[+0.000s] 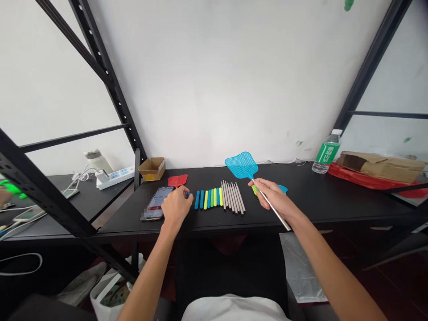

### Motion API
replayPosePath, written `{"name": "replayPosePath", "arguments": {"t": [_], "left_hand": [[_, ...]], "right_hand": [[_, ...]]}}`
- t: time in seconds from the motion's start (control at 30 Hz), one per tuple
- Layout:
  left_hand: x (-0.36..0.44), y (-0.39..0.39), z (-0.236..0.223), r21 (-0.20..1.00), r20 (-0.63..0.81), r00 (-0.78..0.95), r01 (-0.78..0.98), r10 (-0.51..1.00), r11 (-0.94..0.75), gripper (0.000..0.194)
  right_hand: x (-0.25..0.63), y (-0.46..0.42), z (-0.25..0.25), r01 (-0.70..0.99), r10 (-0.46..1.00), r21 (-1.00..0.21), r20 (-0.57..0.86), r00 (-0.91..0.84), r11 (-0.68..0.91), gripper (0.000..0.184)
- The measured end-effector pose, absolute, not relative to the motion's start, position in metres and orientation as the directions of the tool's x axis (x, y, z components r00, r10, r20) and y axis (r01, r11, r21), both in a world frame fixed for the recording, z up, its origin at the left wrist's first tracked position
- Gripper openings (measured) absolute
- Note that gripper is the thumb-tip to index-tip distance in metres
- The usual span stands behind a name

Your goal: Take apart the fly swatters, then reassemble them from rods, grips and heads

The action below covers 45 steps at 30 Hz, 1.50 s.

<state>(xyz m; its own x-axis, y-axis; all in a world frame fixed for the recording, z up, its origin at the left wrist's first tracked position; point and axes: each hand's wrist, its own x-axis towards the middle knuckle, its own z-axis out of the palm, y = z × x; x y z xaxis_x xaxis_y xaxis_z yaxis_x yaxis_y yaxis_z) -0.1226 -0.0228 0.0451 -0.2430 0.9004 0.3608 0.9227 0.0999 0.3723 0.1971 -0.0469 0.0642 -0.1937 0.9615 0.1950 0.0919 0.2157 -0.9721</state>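
Observation:
My right hand (pixel 272 196) is closed round the metal rod of a blue fly swatter (pixel 242 165), its mesh head raised above the black table. My left hand (pixel 177 203) is closed in a pinch on a blue plastic handle (pixel 188 194), of which only a bit shows. To its right lies a row of blue, yellow and green handles (pixel 209 199). Beside them is a bunch of several metal rods (pixel 233 197). A red swatter head (pixel 178 180) lies behind my left hand. Green (pixel 254 190) and blue swatter heads (pixel 283 188) are partly hidden behind my right hand.
Left of my left hand lies a phone (pixel 157 203), with a small cardboard box (pixel 152 169) behind it. A water bottle (pixel 327 152) and flattened cardboard on red plastic (pixel 381 167) are at the right. Black shelf posts (pixel 113 84) flank the table. Another person's hand (pixel 4 196) shows far left.

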Motion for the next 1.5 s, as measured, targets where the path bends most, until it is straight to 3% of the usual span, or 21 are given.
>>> {"name": "replayPosePath", "arguments": {"t": [0.33, 0.73, 0.87, 1.03, 1.17, 1.3, 1.5], "left_hand": [[-0.124, -0.019, 0.036, 0.366, 0.195, -0.068, 0.931, 0.978, -0.008, 0.017], [-0.114, -0.029, 0.045, 0.386, 0.198, -0.066, 0.923, 0.978, -0.015, 0.014], [-0.109, -0.034, 0.055, 0.486, 0.281, -0.049, 0.868, 0.958, -0.098, 0.016], [-0.084, -0.047, 0.066, 0.768, 0.324, 0.199, 0.516, 0.925, -0.380, 0.026], [-0.054, -0.057, 0.060, 0.962, 0.238, 0.417, 0.026, 0.877, -0.273, 0.038], [-0.033, -0.063, 0.049, 0.936, 0.249, 0.469, -0.340, 0.847, -0.088, 0.035], [-0.024, -0.068, 0.044, 0.879, 0.218, 0.443, -0.476, 0.870, 0.023, 0.035]], "right_hand": [[0.194, -0.047, 0.065, -0.069, 0.966, -0.988, 0.150, -0.210, 0.139, 0.037], [0.187, -0.037, 0.054, -0.375, 0.957, -0.927, 0.118, -0.264, 0.011, 0.023], [0.183, -0.041, 0.056, -0.390, 0.942, -0.920, 0.102, -0.319, -0.033, 0.024], [0.170, -0.052, 0.059, -0.410, 0.895, -0.901, 0.060, -0.442, -0.142, 0.025], [0.156, -0.059, 0.057, -0.440, 0.831, -0.849, 0.002, -0.557, -0.293, 0.027], [0.143, -0.064, 0.054, -0.452, 0.738, -0.779, -0.019, -0.675, -0.434, 0.026], [0.133, -0.067, 0.052, -0.480, 0.694, -0.733, 0.016, -0.720, -0.481, 0.025]]}}
